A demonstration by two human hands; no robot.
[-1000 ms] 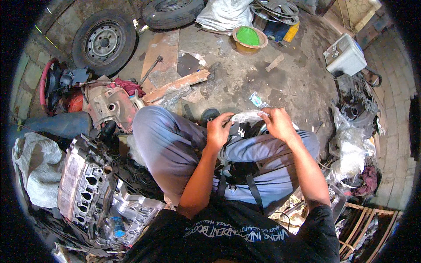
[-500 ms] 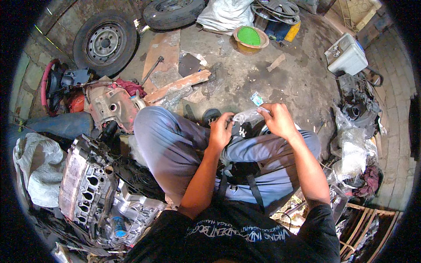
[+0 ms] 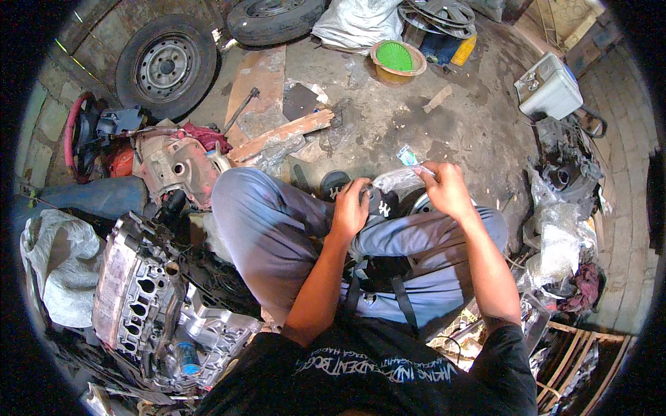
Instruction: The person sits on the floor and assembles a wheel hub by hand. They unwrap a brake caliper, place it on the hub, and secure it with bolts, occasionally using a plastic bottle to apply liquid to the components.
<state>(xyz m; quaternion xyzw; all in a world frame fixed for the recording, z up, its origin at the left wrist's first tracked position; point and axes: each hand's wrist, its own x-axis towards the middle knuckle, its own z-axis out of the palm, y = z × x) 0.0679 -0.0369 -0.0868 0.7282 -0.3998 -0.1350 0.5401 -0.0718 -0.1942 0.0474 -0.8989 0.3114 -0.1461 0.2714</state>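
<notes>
Two hands at work over the lap: left hand [image 3: 350,208] clamped on one end of a clear plastic bag [image 3: 397,182], right hand [image 3: 447,191] pinching the other end. Held above the knees, apparently mid-opening; contents not yet out, unclear.

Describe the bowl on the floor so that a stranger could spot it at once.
Start at the car wheel lying on the concrete floor at the far left, then look right, past the white sack. Beside the stack of wheel covers sits the bowl: round, with a yellow rim and a bright green inside, the only green thing there.
</notes>
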